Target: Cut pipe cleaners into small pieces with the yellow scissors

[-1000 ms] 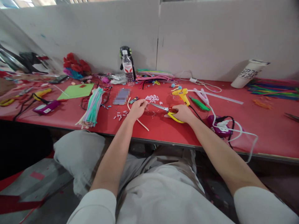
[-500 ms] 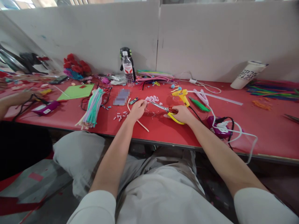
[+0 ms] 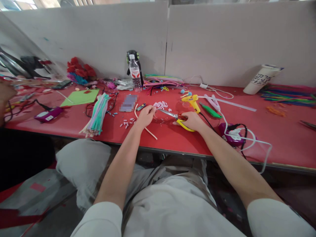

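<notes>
My right hand (image 3: 192,121) is wrapped round the yellow and red handles of scissors (image 3: 170,114), whose blades point left toward my left hand (image 3: 146,116). The fingers of my left hand are pinched together at the blade tips; what they hold is too small to make out. A cream fuzzy stem (image 3: 151,133) passes beneath my left hand on the red table (image 3: 170,140). Small pink pieces (image 3: 161,104) lie in a pile just behind the blades, and more pale pieces (image 3: 126,123) are scattered left of my left hand.
Left stands a bundle of pastel stems (image 3: 98,113), near a phone (image 3: 128,102) and a water bottle (image 3: 135,73). A yellow glue gun (image 3: 194,102), green pen-like item (image 3: 211,110) and purple power block (image 3: 230,134) are right. Another person's hand (image 3: 6,93) is far left.
The other person's hand at the far left has pulled back toward the frame edge, away from the purple block. My hands and the scissors have barely moved.
</notes>
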